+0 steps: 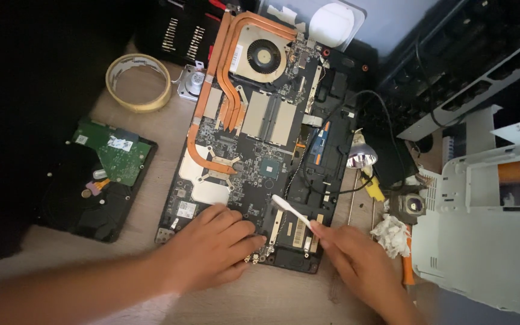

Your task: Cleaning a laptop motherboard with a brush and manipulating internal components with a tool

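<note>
Both hands work low over the opened laptop board (254,150) on the table (151,129): left hand (212,247) rests flat, fingers spread and empty, on its near edge, while right hand (356,259) pinches a white brush (293,212) touching the board.

A pale wood-grain counter (151,129) fills the middle, lit warmly from above while the left side drops off into deep shadow. A small lamp (361,156) with a shiny head glows at the right. Beyond it stands a white plastic machine (482,241), and dark slatted gear (452,72) crowds the far right corner. A pale blue surface (392,24) shows at the top.
</note>
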